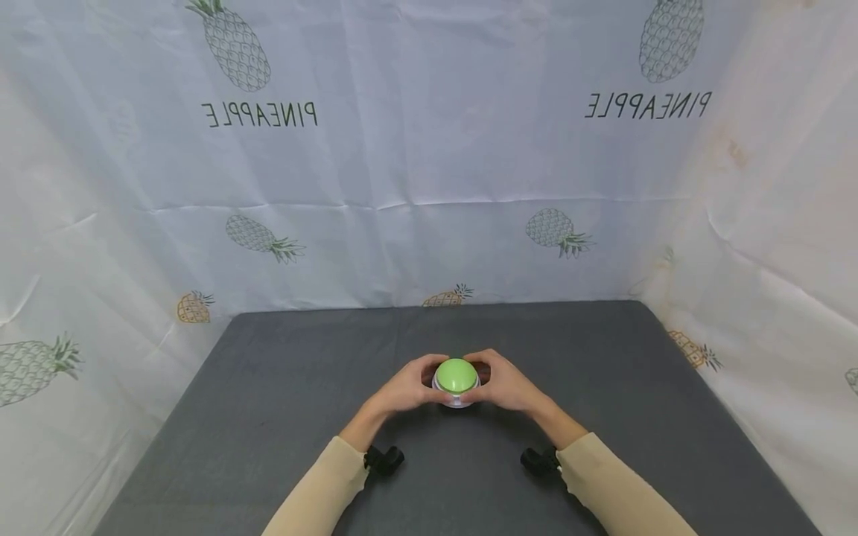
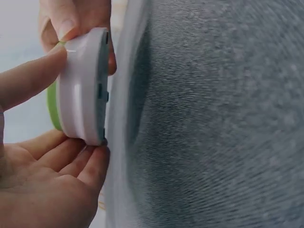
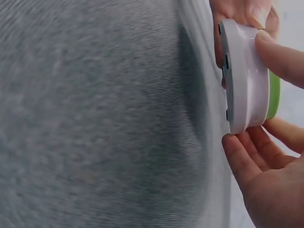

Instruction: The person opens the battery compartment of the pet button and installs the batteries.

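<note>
A round white device with a domed green top, like a push button (image 1: 456, 377), is held between both hands near the middle of the table. My left hand (image 1: 409, 385) grips its left side, thumb at the near edge and fingers round the far side. Mirroring it, my right hand (image 1: 504, 383) grips the right side. In the left wrist view the white base (image 2: 83, 88) shows small dark feet on its underside, a little above the table surface. The right wrist view shows the same base (image 3: 247, 78) edge-on, with fingertips under its rim.
The dark grey table (image 1: 288, 417) spreads around the hands. A white curtain (image 1: 429, 149) printed with pineapples hangs behind it and along both sides. Black wrist cameras sit at the left wrist (image 1: 385, 460) and right wrist (image 1: 539, 461).
</note>
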Demonstrator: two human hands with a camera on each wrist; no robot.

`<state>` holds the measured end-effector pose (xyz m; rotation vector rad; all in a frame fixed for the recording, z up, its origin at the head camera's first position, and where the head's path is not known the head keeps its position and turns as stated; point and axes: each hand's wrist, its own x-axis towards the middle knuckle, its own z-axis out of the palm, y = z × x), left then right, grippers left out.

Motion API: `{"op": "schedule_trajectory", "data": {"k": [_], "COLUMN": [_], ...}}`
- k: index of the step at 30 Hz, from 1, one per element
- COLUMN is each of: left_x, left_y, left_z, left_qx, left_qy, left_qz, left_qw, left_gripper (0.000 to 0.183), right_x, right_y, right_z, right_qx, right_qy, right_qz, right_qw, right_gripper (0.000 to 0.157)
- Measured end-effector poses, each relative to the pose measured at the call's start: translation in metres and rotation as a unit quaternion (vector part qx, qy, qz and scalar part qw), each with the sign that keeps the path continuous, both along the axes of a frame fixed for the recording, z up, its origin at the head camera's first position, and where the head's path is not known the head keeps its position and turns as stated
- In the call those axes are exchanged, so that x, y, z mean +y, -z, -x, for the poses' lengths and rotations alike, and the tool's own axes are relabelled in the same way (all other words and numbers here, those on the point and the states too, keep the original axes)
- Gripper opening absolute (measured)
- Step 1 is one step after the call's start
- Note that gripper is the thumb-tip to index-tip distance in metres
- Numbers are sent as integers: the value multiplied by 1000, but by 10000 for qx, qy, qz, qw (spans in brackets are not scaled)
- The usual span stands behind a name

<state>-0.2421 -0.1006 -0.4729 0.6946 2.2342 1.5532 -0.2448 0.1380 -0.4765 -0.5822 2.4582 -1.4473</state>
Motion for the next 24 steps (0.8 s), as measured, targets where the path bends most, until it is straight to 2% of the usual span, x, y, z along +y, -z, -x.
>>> {"op": "schedule_trajectory", "data": {"k": [3,9,13,15,19,22,24], "left_x": [1,3,0,-4,-14,-21,-25], "left_y": [3,7,5,3,-5,-8,-9], "left_z": [-1,-1,-2,-4,-11,-17,-20], "left_qx": [-11,195,445,566,861,1275,1591], "left_qy": [18,103,83,-34,-514,-827,-949], "left_qz": [169,460,750,976,1578,2140,2496], "left_qw": [9999,9987,9962,9936,9824,9650,9505], "left_gripper": [72,68,71,73,76,80,83], "right_x": [0,1,4,7,15,21,25], "right_y": [5,9,6,2,-7,-15,-19], "right_z": [-1,-3,-5,-7,-12,-16,-20], "right_qx": [73,310,433,533,831,1102,1342], "right_qy": [-42,-113,-126,-134,9,296,471], "right_qz": [-85,-327,-516,-660,-1192,-1780,-2208], "right_qw": [9999,9989,9976,9963,9894,9774,9649], "right_gripper": [71,68,70,73,76,80,85]}}
